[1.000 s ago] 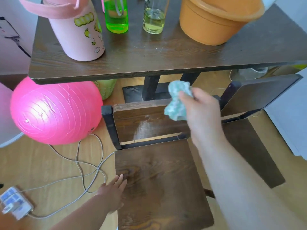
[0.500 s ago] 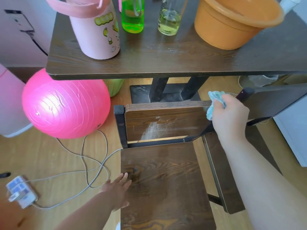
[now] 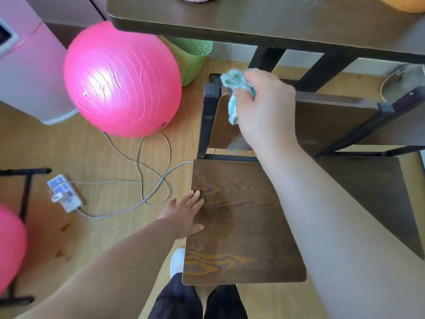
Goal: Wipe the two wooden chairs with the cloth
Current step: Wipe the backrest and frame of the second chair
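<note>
A dark wooden chair with a black frame stands in front of me, its backrest under the table edge. My right hand grips a crumpled teal cloth and presses it against the left end of that backrest, near the black post. My left hand lies flat with fingers spread on the left edge of the seat. A second wooden chair stands to the right, partly hidden by my right arm.
A dark wooden table overhangs the chairs. A large pink ball and a green basket sit to the left. A white power strip and looping grey cables lie on the wooden floor.
My right hand has swept the cloth from the right end of the backrest to its left end. The view has tilted down and shifted right. My left hand stays on the seat edge.
</note>
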Available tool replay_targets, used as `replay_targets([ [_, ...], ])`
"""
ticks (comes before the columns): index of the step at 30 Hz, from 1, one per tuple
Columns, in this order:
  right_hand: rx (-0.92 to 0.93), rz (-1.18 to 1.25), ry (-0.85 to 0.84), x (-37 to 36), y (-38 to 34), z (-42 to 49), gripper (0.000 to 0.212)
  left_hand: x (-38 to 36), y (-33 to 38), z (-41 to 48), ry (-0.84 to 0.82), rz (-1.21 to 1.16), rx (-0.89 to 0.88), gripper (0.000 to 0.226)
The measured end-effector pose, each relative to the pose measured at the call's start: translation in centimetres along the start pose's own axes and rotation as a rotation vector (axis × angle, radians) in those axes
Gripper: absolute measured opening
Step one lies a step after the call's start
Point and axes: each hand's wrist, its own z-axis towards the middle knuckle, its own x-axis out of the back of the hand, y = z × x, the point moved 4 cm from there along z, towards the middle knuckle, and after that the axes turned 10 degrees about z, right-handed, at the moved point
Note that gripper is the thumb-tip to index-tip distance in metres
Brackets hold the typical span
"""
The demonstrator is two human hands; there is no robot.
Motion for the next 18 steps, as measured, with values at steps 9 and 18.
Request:
replay_targets([
  [9, -0.075, 0.31, -0.195, -1.6, -0.9, 0.8, 0.013, 3.6, 0.2, 0.5, 0.107, -0.155, 0.124, 0.073],
  [18, -0.366, 0.537, 0.407, 14.3, 10.1, -0.5, 0.006, 6.3, -0.1, 3.0, -0.029, -0.103, 0.139, 0.076],
])
